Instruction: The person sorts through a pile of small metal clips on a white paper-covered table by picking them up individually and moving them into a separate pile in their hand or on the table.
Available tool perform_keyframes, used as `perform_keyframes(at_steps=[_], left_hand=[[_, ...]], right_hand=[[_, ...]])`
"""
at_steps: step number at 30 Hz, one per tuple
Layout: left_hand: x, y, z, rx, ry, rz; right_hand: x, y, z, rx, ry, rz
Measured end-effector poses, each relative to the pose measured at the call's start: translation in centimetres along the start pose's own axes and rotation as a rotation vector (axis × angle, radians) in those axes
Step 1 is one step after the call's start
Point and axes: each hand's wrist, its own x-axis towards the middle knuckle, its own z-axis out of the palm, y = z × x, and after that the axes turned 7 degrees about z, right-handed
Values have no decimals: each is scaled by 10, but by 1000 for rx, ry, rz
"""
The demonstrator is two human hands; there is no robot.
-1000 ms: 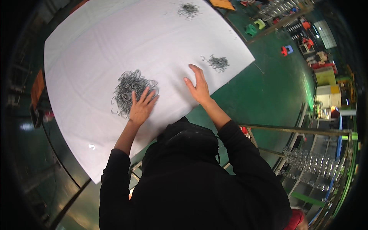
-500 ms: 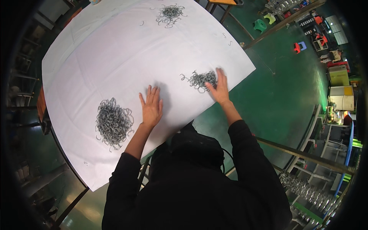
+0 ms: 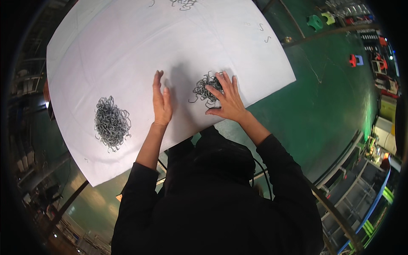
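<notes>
A small pile of grey metal S-hooks [image 3: 205, 90] lies near the right front edge of the white-covered table [image 3: 127, 59]. My right hand [image 3: 229, 98] rests over the pile's right side, fingers spread, hiding part of it. My left hand [image 3: 162, 100] is held on edge to the left of that pile, fingers straight and palm turned toward it; a gap separates it from the hooks. Farther left sits a larger heap of the same hooks [image 3: 111, 123], with neither hand on it.
A third group of hooks [image 3: 183, 4] is cut off at the far edge of view. Two loose S-hooks [image 3: 264, 33] lie at the far right of the table. Beyond the table are a green floor [image 3: 293, 110], a green stool [image 3: 314, 22] and a metal rail [image 3: 335, 208].
The view has shifted, so the table sits higher. My right hand has pushed the small pile leftward and spread farther over it. The left hand has turned from palm-down onto its edge.
</notes>
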Motion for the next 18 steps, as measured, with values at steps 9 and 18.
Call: perform_keyframes(at_steps=[9, 18], left_hand=[[-25, 7, -21, 162, 65, -82], [-38, 5, 30, 416, -167, 33]], right_hand=[[52, 1, 21, -178, -95, -283], [22, 18, -6, 34, -39, -73]])
